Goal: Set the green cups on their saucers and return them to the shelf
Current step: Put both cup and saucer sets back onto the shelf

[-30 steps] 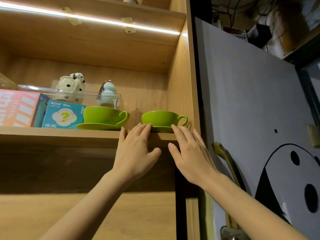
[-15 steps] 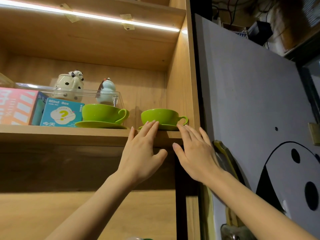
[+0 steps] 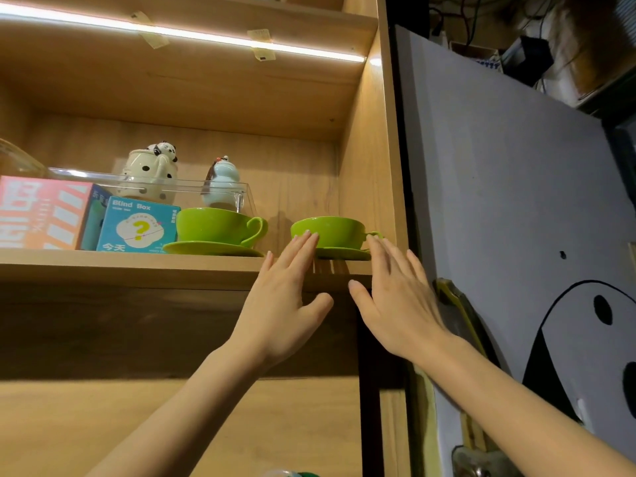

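Observation:
Two green cups stand on green saucers on the wooden shelf (image 3: 137, 268). The left cup (image 3: 215, 224) sits on its saucer (image 3: 210, 248), handle to the right. The right cup (image 3: 335, 230) rests on its saucer (image 3: 342, 253) near the shelf's right end. My left hand (image 3: 285, 297) reaches up with flat fingers, its fingertips touching the right cup's left side. My right hand (image 3: 395, 297) is spread open too, its fingertips at the cup's handle and the saucer's right rim. Neither hand grips anything.
Behind the left cup are a blue "Blind Box" carton (image 3: 137, 225), a pink box (image 3: 38, 211) and a clear case (image 3: 192, 191) with two ceramic figures. The cabinet's side panel (image 3: 368, 173) stands right of the cup. A grey board (image 3: 499, 201) fills the right.
Both hands have moved up and forward along the shelf edge; the right cup and saucer have slid further back onto the shelf.

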